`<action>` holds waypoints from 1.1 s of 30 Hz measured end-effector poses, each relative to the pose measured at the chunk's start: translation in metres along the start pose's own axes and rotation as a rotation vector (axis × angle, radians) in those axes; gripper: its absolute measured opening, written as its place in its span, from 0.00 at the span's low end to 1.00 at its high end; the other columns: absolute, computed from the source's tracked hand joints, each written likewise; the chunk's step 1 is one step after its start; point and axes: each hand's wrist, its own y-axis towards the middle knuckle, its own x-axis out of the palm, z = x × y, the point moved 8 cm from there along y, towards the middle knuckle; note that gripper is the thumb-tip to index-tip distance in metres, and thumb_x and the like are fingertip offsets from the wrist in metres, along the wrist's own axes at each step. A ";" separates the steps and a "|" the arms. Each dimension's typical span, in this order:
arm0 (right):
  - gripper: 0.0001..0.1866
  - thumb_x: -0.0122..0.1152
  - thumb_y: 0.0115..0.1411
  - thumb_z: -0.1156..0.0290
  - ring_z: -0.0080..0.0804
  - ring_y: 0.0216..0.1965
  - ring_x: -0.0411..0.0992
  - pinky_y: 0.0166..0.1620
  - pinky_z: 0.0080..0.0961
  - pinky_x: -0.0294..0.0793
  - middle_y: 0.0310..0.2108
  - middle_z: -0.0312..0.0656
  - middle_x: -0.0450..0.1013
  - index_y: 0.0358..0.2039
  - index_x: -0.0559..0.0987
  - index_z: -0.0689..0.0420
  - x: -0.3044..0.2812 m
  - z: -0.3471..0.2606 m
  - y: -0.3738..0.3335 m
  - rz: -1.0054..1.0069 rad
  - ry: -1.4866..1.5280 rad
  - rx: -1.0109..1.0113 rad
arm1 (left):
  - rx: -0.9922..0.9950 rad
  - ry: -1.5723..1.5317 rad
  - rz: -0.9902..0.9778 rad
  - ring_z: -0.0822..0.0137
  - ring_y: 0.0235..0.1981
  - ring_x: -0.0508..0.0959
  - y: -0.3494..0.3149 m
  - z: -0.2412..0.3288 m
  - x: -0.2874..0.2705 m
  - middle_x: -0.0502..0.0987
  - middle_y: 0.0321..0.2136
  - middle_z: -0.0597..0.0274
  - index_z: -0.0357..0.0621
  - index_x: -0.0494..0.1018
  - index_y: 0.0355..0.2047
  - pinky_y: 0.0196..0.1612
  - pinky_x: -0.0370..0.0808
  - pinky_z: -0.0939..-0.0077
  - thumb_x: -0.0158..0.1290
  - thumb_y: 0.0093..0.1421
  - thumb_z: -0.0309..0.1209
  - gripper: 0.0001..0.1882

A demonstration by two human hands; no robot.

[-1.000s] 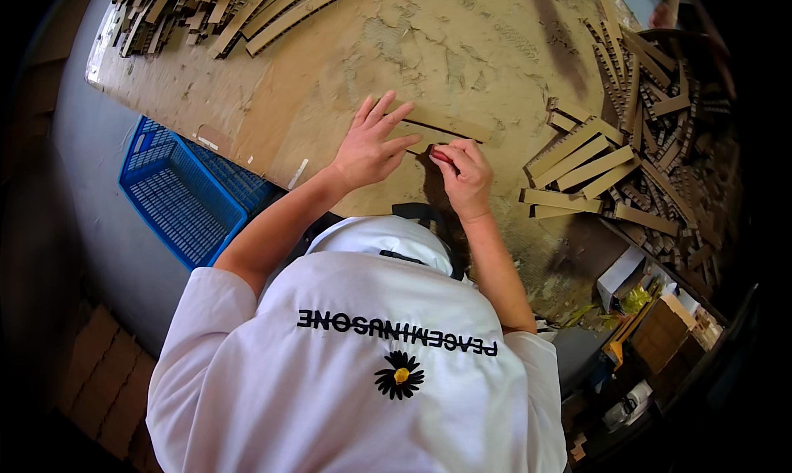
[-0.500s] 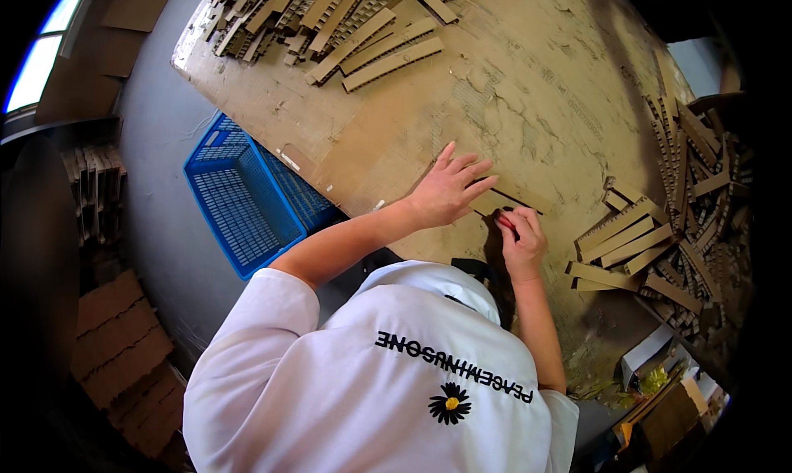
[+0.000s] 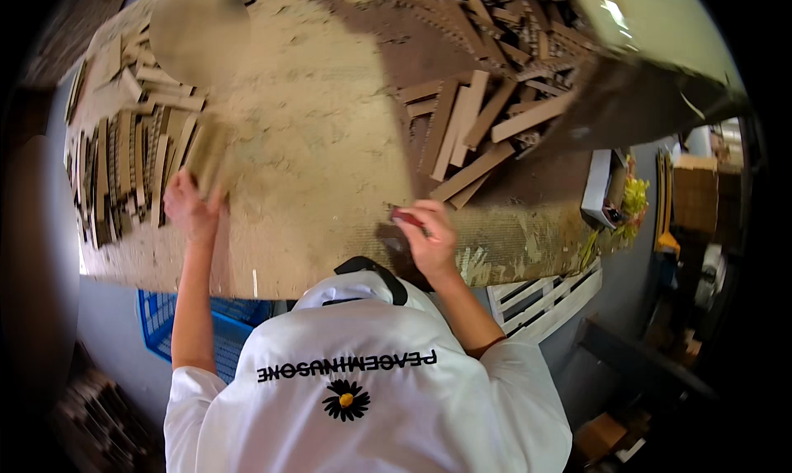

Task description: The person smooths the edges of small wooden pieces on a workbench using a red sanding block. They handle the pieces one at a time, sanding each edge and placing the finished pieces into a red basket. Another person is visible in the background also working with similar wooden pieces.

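Observation:
My left hand (image 3: 191, 210) is at the left of the table, beside a row of brown cardboard strips (image 3: 130, 163). Its thumb and fingers are at the lower end of a cardboard strip (image 3: 208, 149), which is smeared by motion and seems pinched between them. My right hand (image 3: 432, 238) is closed around a small red-handled tool (image 3: 406, 218) just above the near part of the table. The tool's tip is too small to make out.
The worn, scuffed table (image 3: 305, 143) carries a heap of cardboard strips (image 3: 495, 101) at the far right. A small white box (image 3: 602, 184) sits at its right edge. Below the near edge are a blue plastic crate (image 3: 157, 320) and a white slatted pallet (image 3: 549, 304).
The view has swung to the right. My left hand has left the spot near my right hand and reached the strips on the left. My right hand still holds the red-handled tool.

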 end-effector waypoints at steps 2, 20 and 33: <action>0.07 0.71 0.57 0.77 0.33 0.42 0.76 0.48 0.28 0.75 0.39 0.41 0.77 0.37 0.86 0.63 -0.050 0.039 -0.016 0.197 0.070 0.234 | 0.055 -0.261 0.015 0.46 0.50 0.76 0.028 0.039 0.020 0.76 0.49 0.49 0.42 0.73 0.56 0.52 0.74 0.52 0.71 0.52 0.38 0.33; 0.05 0.72 0.62 0.74 0.19 0.41 0.75 0.49 0.21 0.75 0.38 0.31 0.78 0.37 0.85 0.60 0.066 0.085 0.055 -0.008 0.837 0.448 | 0.003 -0.794 -0.789 0.42 0.51 0.82 0.011 0.264 0.154 0.81 0.49 0.36 0.43 0.59 0.72 0.55 0.79 0.57 0.64 0.60 0.36 0.43; 0.08 0.71 0.63 0.77 0.21 0.40 0.74 0.46 0.18 0.75 0.40 0.35 0.77 0.41 0.84 0.67 0.088 0.027 0.042 -0.256 0.518 0.310 | 0.067 -0.492 -0.629 0.46 0.50 0.78 0.017 0.090 0.081 0.79 0.50 0.45 0.47 0.70 0.65 0.55 0.75 0.58 0.66 0.57 0.33 0.34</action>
